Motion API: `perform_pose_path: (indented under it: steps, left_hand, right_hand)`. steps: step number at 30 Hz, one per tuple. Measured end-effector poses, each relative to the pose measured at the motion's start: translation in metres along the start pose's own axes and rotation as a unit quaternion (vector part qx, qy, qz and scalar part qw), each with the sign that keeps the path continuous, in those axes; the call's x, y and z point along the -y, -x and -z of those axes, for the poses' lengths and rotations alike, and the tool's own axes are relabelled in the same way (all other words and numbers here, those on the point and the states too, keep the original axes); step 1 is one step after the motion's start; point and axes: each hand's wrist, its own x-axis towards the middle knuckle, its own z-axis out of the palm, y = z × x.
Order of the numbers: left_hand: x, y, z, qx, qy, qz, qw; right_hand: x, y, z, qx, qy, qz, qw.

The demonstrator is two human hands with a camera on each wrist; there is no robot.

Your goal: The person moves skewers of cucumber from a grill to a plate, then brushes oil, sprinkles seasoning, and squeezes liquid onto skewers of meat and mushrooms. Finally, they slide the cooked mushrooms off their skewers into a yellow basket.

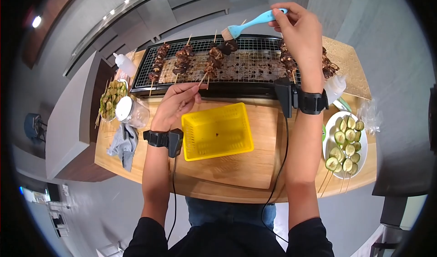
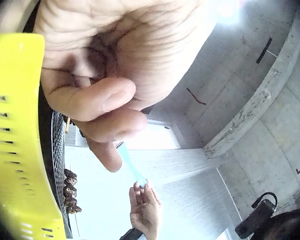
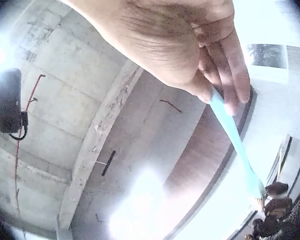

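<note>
Brush up at the far side, skewer held from the near side

Far L: white bottle point(image 1: 125, 65); nearer, lidded jar point(image 1: 132, 111) and grey cloth point(image 1: 123, 145) on desk point(image 1: 205, 192). Next R, L hand point(image 1: 175, 103) at grill's point(image 1: 257, 68) near edge, grip narrow, pinching the stick of a slanted meat skewer point(image 1: 230, 47), whose meat lies over the grill mesh, about mid. Yellow basket point(image 1: 227, 141) just nearer, on the board point(image 1: 261, 166). R hand point(image 1: 302, 38) up over the grill's far side, grip narrow on blue brush point(image 1: 257, 20), bristles right by the skewer's dark meat; contact can't be confirmed. Far R, plate point(image 1: 362, 160) w/ green slices on sticks.

Step in hand, prob.: brushing this skewer. Next move calls for a steady stick in L, light bristle strokes along the meat, poss. a turn to reach the other side.
</note>
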Motion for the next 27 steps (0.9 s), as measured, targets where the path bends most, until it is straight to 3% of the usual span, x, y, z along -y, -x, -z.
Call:
perform_pose_path:
  steps: [12,14,20,27]
  left_hand:
    - [-0.003,0.002,-0.003,0.003,0.000,0.002,1.000]
    - [-0.003,0.003,-0.004,0.004,-0.002,0.003,1.000]
    - [-0.005,0.003,-0.004,0.015,-0.007,0.003,1.000]
    - [-0.004,0.003,-0.004,0.011,-0.001,-0.002,1.000]
  right_hand:
    - [-0.005,-0.004,0.015,-0.047,0.087,0.007,0.995]
    - [-0.002,-0.003,0.011,-0.034,0.029,-0.001,0.999]
    - [0.003,-0.001,0.000,0.047,0.012,-0.018,0.999]
    - [-0.006,-0.001,0.001,0.014,0.023,-0.008,1.000]
